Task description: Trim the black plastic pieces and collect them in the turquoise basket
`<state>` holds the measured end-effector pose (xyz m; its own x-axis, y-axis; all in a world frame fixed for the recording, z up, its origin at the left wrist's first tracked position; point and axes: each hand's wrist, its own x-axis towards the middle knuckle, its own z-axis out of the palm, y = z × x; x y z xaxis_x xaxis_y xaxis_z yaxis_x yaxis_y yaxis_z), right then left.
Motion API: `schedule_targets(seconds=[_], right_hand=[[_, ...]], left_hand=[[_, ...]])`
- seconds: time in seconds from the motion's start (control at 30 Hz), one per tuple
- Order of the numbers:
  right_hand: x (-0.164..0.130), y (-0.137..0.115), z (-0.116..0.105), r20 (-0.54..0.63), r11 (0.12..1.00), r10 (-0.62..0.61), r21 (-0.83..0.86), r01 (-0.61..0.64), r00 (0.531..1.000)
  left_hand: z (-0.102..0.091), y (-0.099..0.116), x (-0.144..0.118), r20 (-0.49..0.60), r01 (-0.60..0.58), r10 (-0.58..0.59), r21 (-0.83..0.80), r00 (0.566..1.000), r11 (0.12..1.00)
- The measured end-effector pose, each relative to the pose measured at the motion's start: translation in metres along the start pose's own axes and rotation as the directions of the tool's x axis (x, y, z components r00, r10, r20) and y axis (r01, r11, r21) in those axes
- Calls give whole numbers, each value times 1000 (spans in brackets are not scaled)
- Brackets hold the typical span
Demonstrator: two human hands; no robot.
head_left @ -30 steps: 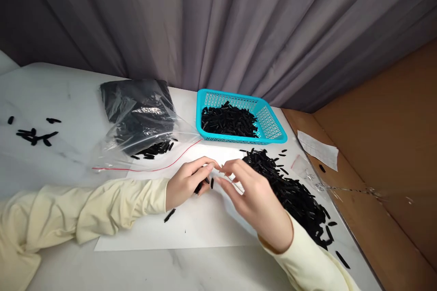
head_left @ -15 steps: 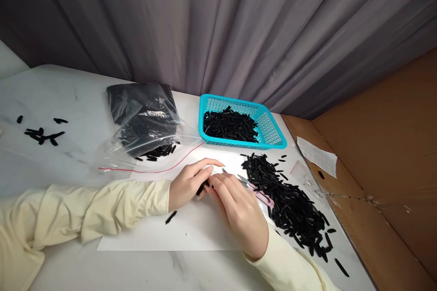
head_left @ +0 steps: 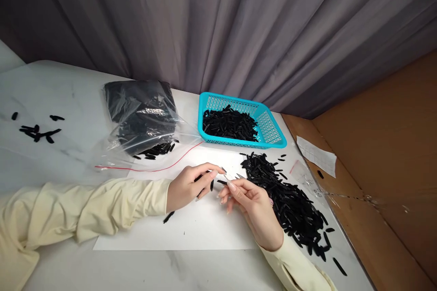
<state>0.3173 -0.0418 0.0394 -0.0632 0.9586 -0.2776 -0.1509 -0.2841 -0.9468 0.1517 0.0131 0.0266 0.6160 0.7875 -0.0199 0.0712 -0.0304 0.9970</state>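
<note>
left hand (head_left: 186, 187): fingers (head_left: 209, 174) closed to a pinch, thumb against forefinger, on one or more small black plastic pieces (head_left: 199, 177); the exact count is hidden in the curl of the hand. another loose piece (head_left: 212, 185) lies just under the fingertips on the white sheet (head_left: 191, 232).

right hand (head_left: 254, 204): fingers curled round small thread snips (head_left: 235, 177), metal tips poking out toward the left hand, a bit of pink handle showing at the far side of the palm. tips and the pinched piece are near, whether touching i cannot tell.

handling, by judgement: pieces look light, stiff, smooth, narrow and tapered, likely to slip or flick away if squeezed at the ends. best held across the middle with fingertip pads, one end left free for the blades.

pose: left forearm flat along the surface (head_left: 68, 95), cream sleeve bunched, wrist resting on the sheet. right forearm comes in from the lower right, wrist low, palm turned inward.

outward: a stray piece (head_left: 168, 217) near the left wrist; big heap of black pieces (head_left: 290, 204) just beside the right hand; turquoise basket (head_left: 271, 129) behind, part filled with the same; clear zip bag (head_left: 143, 122) of them to the left; a few scattered pieces (head_left: 37, 132) far left; a paper slip (head_left: 316, 155) by the cardboard wall.
</note>
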Motion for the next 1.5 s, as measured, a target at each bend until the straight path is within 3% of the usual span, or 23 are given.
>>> schedule_targets(seconds=[0.17, 0.37, 0.67, 1.13, 1.5], right_hand=[[8, 10, -5, 59, 970, 22, 241, -36, 998], [8, 12, -6, 108, 945, 42, 318, -75, 993], [10, 17, -6, 221, 849, 116, 484, -212, 968], [10, 19, -7, 275, 843, 91, 490, -221, 957], [9, 19, -6, 213, 917, 5, 389, -90, 977]], left_hand=[[2, -1, -2, 5, -6, 5, 157, 1000, 988], [1, -3, -2, -8, -126, 136, 328, 991, 936], [1, 1, -2, -13, -131, 145, 363, 989, 923], [0, 1, -3, 7, -148, 156, 360, 988, 921], [0, -1, -3, 15, -154, 156, 272, 988, 950]])
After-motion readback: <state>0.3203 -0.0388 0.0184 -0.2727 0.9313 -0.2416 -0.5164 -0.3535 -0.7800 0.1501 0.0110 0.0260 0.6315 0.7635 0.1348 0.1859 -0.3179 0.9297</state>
